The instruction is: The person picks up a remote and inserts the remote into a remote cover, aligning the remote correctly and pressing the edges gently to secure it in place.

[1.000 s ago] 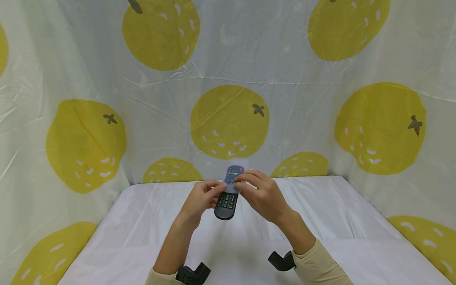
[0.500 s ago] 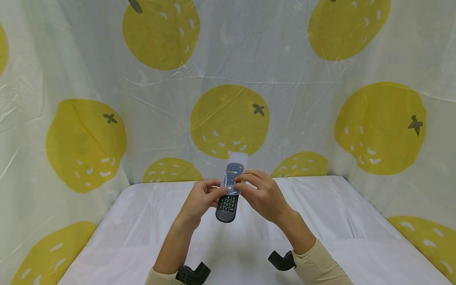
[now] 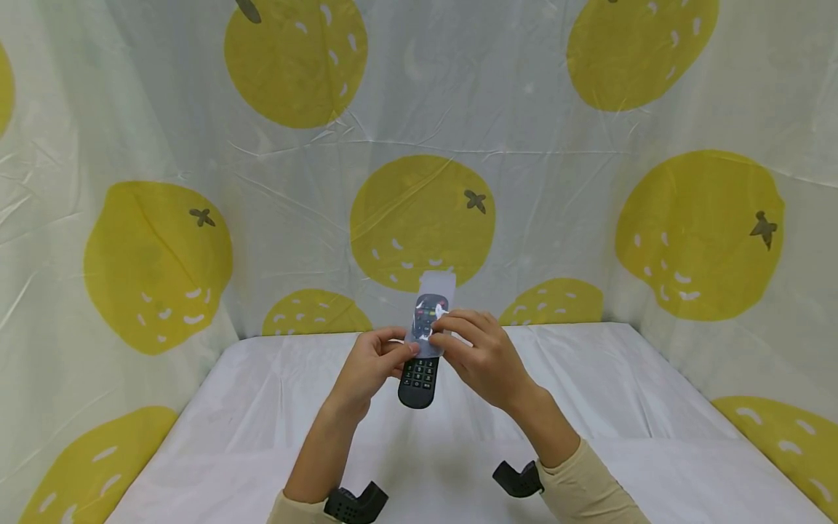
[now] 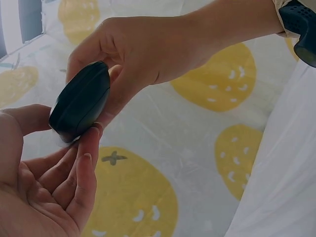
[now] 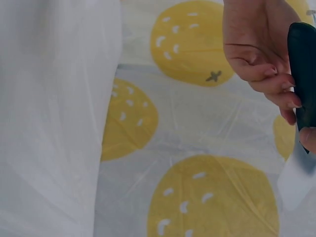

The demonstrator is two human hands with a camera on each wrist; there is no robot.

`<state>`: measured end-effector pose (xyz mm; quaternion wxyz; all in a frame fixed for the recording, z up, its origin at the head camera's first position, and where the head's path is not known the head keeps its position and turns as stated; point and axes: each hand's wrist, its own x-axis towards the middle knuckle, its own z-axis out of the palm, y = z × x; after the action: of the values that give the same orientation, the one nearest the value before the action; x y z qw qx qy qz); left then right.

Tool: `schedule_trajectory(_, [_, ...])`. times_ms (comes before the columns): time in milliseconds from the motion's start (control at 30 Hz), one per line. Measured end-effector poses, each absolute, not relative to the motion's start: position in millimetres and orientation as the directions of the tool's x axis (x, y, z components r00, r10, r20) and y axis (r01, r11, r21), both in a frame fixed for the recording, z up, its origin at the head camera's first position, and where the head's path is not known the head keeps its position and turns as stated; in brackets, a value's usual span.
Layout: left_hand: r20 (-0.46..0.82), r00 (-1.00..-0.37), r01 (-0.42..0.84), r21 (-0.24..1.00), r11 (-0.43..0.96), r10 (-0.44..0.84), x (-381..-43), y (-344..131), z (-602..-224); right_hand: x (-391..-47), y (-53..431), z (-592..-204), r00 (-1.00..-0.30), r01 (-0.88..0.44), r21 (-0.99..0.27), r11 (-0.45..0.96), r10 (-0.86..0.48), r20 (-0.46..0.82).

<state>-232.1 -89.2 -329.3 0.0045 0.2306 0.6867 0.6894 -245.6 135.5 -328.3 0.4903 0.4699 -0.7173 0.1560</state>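
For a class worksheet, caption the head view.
A left hand and a right hand hold a black remote, its upper part under translucent plastic, before fruit-patterned fabric.

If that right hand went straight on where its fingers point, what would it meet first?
The clear sleeve over part of the black remote, which the right hand seems to touch; beyond, probably the left hand.

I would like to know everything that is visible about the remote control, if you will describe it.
The remote control is black, long and round-ended, and looks like hard plastic. Its lower part is bare, with rows of pale-marked keys; a translucent sleeve covers the upper part and extends past its top. It is held in the air, lower end toward the person. The left hand grips its side; the right hand pinches at the covered part.
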Motion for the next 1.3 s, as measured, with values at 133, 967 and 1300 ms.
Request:
schedule_trajectory(133, [0.316,-0.894,0.314,0.947,-0.06,0.316,-233.1,-88.7,-330.0,-244.6,135.3,-327.9,-0.083,-0.82,0.236,0.522,-0.516,0.853])
schedule_trajectory(967, [0.317,-0.921,0.31,0.948,-0.068,0.228,-232.4,-90.8,-328.3,-241.1,134.7,-326.0,-0.261,-0.878,-0.04,0.477,-0.406,0.876])
schedule_trajectory(1300, [0.332,-0.921,0.323,0.943,-0.079,0.205,-232.5,-89.9,-327.7,-239.0,134.0,-323.7,-0.407,-0.871,-0.289,0.397,-0.255,0.877])
